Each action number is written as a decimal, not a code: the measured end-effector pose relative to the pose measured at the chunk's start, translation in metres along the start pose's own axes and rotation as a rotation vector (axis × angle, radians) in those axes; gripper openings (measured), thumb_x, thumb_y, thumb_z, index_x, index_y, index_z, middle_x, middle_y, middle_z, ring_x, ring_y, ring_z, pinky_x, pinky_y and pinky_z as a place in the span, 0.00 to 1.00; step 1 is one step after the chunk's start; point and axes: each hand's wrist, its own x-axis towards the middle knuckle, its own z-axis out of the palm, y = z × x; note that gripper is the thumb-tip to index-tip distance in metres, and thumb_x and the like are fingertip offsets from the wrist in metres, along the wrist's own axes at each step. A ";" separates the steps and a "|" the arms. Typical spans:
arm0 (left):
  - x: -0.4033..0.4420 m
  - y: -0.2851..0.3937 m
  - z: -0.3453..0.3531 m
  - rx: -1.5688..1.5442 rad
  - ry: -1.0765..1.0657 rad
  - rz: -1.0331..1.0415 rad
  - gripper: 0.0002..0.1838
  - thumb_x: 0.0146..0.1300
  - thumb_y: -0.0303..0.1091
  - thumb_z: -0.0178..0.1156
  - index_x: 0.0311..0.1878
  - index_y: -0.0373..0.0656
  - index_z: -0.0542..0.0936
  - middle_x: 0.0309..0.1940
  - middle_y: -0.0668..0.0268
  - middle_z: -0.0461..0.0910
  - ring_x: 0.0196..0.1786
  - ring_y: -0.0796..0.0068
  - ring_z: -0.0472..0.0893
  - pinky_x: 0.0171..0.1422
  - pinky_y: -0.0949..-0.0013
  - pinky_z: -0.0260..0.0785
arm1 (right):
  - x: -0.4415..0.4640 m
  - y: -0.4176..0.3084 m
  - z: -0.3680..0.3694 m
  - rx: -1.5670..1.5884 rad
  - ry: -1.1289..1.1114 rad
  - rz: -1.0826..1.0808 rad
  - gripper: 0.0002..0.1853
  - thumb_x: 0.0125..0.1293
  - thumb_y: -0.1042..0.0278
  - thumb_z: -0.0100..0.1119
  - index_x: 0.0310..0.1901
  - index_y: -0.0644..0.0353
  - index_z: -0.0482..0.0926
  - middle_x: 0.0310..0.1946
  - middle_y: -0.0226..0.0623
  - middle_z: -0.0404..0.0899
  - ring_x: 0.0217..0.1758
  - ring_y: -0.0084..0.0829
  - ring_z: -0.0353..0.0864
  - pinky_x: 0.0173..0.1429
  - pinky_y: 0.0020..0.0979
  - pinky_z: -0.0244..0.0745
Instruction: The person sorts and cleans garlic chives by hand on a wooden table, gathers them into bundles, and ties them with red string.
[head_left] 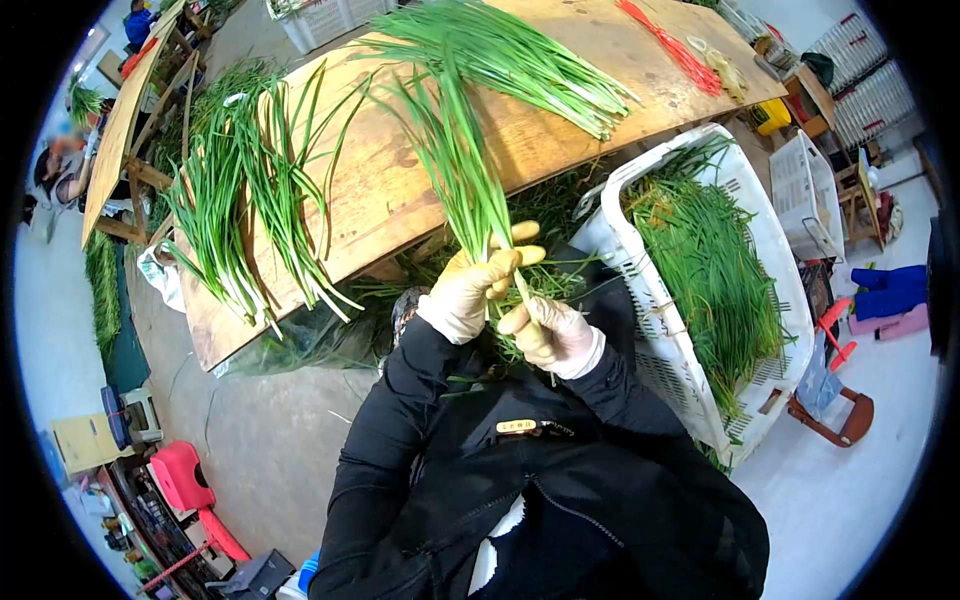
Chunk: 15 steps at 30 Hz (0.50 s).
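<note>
The bunch of long green leaves [462, 185] is in the left hand [468, 288], whose pale yellow glove wraps round it near the whitish stalk ends; some fingertips [526, 231] stick out past the stalks on the far side. Just below and beside it, the right hand [557, 338], gloved likewise, pinches a pale stalk [523, 290] between thumb and fingers. Both hands are in front of the black jacket [390, 490], at the near edge of the wooden surface [380, 205]. The held leaves fan upward over the wood, their tips reaching the edge of a big pile of leaves [520, 65] (whether they rest on the surface or hang above it, I cannot tell). Two loose bunches lie on the surface to the left: an outer bunch [213, 205] and an inner bunch [285, 190], side by side, white ends towards the near edge. Far right on the wood are red ties [680, 50], with a crumpled pale yellow item [728, 75] just beside them. Near the right hand stands a white basket [653, 305], filled with more greenery [705, 280]. At far left, beyond another table [118, 130], is another person [68, 185], small in view.
</note>
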 end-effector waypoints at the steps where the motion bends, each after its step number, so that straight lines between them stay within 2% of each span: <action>1: 0.000 0.000 0.001 0.018 0.049 0.004 0.24 0.55 0.30 0.58 0.55 0.35 0.66 0.39 0.62 0.79 0.19 0.91 0.66 0.22 0.88 0.56 | -0.002 -0.001 0.001 -0.250 0.123 -0.019 0.26 0.64 0.52 0.44 0.45 0.74 0.71 0.23 0.33 0.75 0.22 0.21 0.72 0.26 0.20 0.68; 2: 0.000 -0.001 0.003 0.036 0.098 0.007 0.22 0.54 0.28 0.58 0.53 0.34 0.68 0.37 0.62 0.79 0.20 0.90 0.67 0.23 0.87 0.57 | -0.001 -0.002 0.006 -0.440 0.184 -0.125 0.22 0.63 0.55 0.49 0.43 0.71 0.72 0.27 0.34 0.77 0.27 0.21 0.75 0.33 0.21 0.71; 4: -0.002 -0.002 0.012 0.121 0.220 0.026 0.19 0.53 0.26 0.59 0.49 0.33 0.71 0.34 0.60 0.80 0.22 0.85 0.72 0.26 0.85 0.62 | 0.006 -0.008 -0.004 -0.837 0.297 -0.345 0.16 0.60 0.60 0.55 0.39 0.67 0.73 0.29 0.33 0.78 0.29 0.20 0.75 0.36 0.21 0.72; 5: 0.002 -0.009 0.011 0.133 0.266 0.056 0.16 0.52 0.25 0.60 0.45 0.33 0.74 0.33 0.60 0.80 0.26 0.82 0.76 0.29 0.82 0.67 | 0.008 -0.013 -0.008 -0.915 0.412 -0.299 0.11 0.57 0.65 0.59 0.35 0.63 0.73 0.30 0.33 0.78 0.29 0.19 0.76 0.35 0.20 0.71; 6: 0.004 -0.012 0.008 0.185 0.293 0.042 0.15 0.51 0.25 0.61 0.44 0.33 0.75 0.32 0.61 0.80 0.28 0.80 0.77 0.31 0.80 0.69 | 0.011 -0.015 -0.010 -0.874 0.431 -0.319 0.11 0.58 0.63 0.57 0.33 0.64 0.72 0.28 0.33 0.78 0.29 0.18 0.75 0.34 0.20 0.71; 8: 0.006 -0.016 0.007 0.175 0.339 0.070 0.13 0.49 0.27 0.64 0.40 0.35 0.77 0.29 0.64 0.79 0.24 0.82 0.74 0.26 0.81 0.66 | 0.016 -0.019 -0.011 -1.073 0.507 -0.343 0.12 0.60 0.61 0.54 0.32 0.63 0.73 0.25 0.34 0.77 0.28 0.21 0.75 0.33 0.22 0.70; 9: 0.007 -0.018 0.004 0.175 0.341 0.072 0.13 0.49 0.27 0.64 0.40 0.35 0.77 0.29 0.64 0.79 0.24 0.82 0.74 0.26 0.81 0.66 | 0.017 -0.018 -0.011 -1.073 0.503 -0.342 0.12 0.60 0.61 0.54 0.32 0.63 0.73 0.25 0.34 0.77 0.28 0.21 0.75 0.33 0.22 0.70; 11: 0.008 -0.018 -0.001 0.194 0.420 0.144 0.11 0.48 0.29 0.65 0.35 0.37 0.78 0.25 0.67 0.79 0.19 0.86 0.69 0.21 0.83 0.58 | 0.017 -0.012 -0.014 -1.434 0.622 -0.592 0.13 0.62 0.59 0.50 0.30 0.62 0.75 0.24 0.35 0.76 0.25 0.26 0.75 0.32 0.24 0.69; 12: 0.008 -0.012 0.002 0.235 0.519 0.184 0.10 0.48 0.31 0.65 0.32 0.39 0.79 0.22 0.69 0.78 0.16 0.88 0.63 0.19 0.84 0.51 | 0.015 -0.009 -0.017 -1.664 0.662 -0.840 0.14 0.64 0.60 0.47 0.29 0.61 0.76 0.24 0.36 0.75 0.23 0.30 0.75 0.30 0.26 0.69; 14: 0.008 -0.005 -0.011 0.146 0.553 0.183 0.10 0.45 0.25 0.66 0.33 0.37 0.78 0.25 0.65 0.79 0.24 0.79 0.75 0.31 0.78 0.67 | -0.005 0.007 -0.033 -1.288 0.788 -0.705 0.12 0.64 0.62 0.46 0.31 0.61 0.75 0.24 0.36 0.75 0.22 0.30 0.74 0.29 0.26 0.69; 15: 0.006 0.001 -0.012 0.182 0.515 0.169 0.10 0.45 0.24 0.66 0.33 0.36 0.77 0.25 0.66 0.78 0.26 0.79 0.75 0.33 0.78 0.67 | -0.017 0.019 -0.042 -1.089 0.840 -0.549 0.11 0.64 0.64 0.46 0.32 0.62 0.75 0.24 0.37 0.75 0.22 0.29 0.74 0.28 0.25 0.69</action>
